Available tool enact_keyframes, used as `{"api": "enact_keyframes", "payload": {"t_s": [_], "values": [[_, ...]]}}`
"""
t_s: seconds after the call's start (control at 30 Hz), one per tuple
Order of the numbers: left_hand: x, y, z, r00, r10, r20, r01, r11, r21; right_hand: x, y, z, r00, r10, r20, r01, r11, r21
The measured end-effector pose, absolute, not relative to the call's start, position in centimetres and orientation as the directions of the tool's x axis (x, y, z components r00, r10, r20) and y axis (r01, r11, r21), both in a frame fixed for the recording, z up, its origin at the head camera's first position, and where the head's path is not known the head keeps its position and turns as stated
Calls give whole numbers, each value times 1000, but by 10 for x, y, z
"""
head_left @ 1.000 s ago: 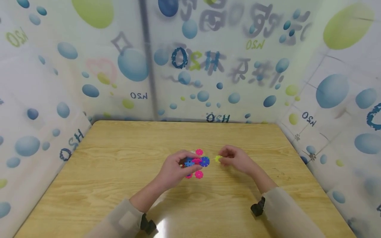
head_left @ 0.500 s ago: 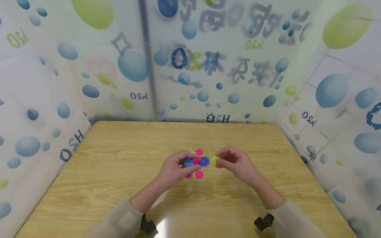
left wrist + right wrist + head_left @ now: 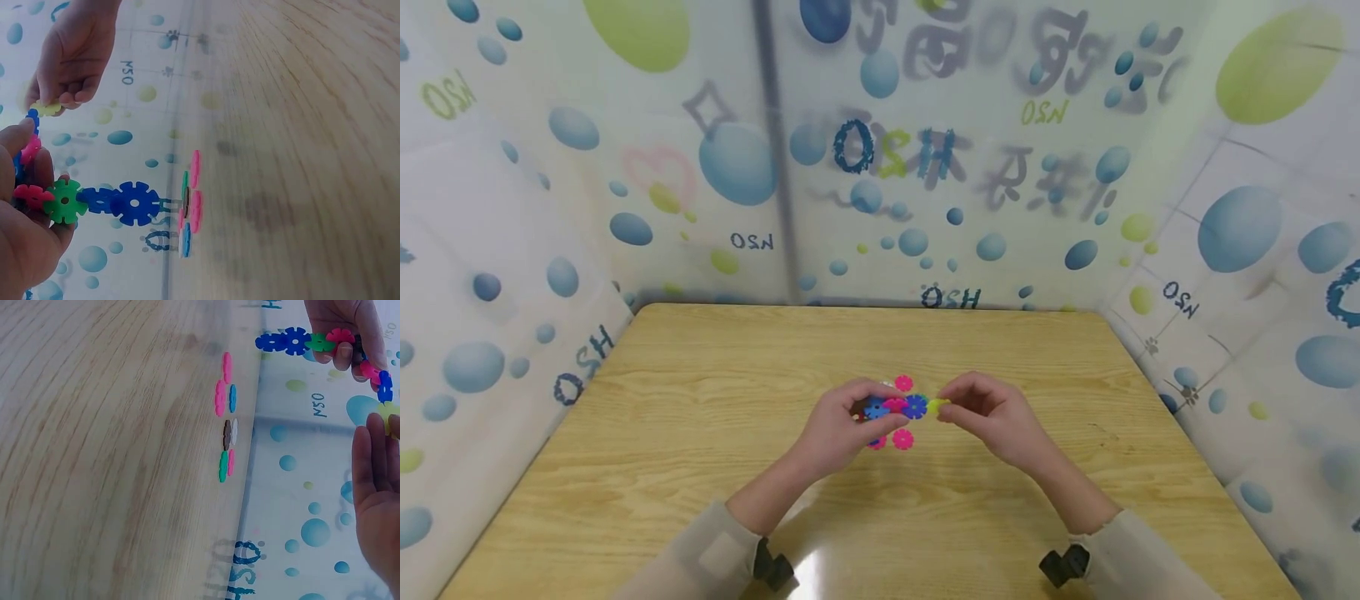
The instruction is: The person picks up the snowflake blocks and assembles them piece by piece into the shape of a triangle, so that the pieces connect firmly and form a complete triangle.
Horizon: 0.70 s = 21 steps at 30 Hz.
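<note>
My left hand [image 3: 842,421] grips a chain of interlocked plastic snowflake discs above the table. In the left wrist view a green disc [image 3: 65,201] and a blue disc [image 3: 135,203] hang down from the fingers, and a pink disc [image 3: 31,149] sits higher up. At the chain's upper end is another blue disc [image 3: 914,407]. My right hand [image 3: 996,417] pinches a yellow snowflake disc [image 3: 936,406] between thumb and fingers, its edge against that blue disc. How deep their slots engage, I cannot tell. The left fingers hide part of the chain.
Several loose snowflake discs lie on the wooden table [image 3: 715,367] below the hands, among them a pink disc [image 3: 903,439], a brown disc [image 3: 227,435] and a green disc [image 3: 223,466]. Patterned curtain walls [image 3: 700,275] stand around the table.
My right hand has moved left with the yellow disc, from a gap away to contact with the chain's blue end disc. The yellow disc has turned more edge-on. My left hand stays put.
</note>
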State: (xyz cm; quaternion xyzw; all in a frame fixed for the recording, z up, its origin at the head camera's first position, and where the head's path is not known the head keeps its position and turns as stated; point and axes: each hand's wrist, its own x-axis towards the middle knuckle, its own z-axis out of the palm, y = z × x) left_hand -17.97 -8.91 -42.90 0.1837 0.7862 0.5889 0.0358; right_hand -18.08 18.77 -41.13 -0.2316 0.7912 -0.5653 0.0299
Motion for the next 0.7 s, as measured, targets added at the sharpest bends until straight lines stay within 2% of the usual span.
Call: {"api": "enact_keyframes", "payload": {"t_s": [0.53, 0.7], "values": [[-180, -87, -429, -918, 362, 165, 257, 223, 940, -178, 184, -411, -891, -367, 267, -403, 368, -838], [-181, -86, -429, -912, 372, 174, 278, 248, 928, -175, 183, -411, -876, -360, 321, -447, 356, -821]]}}
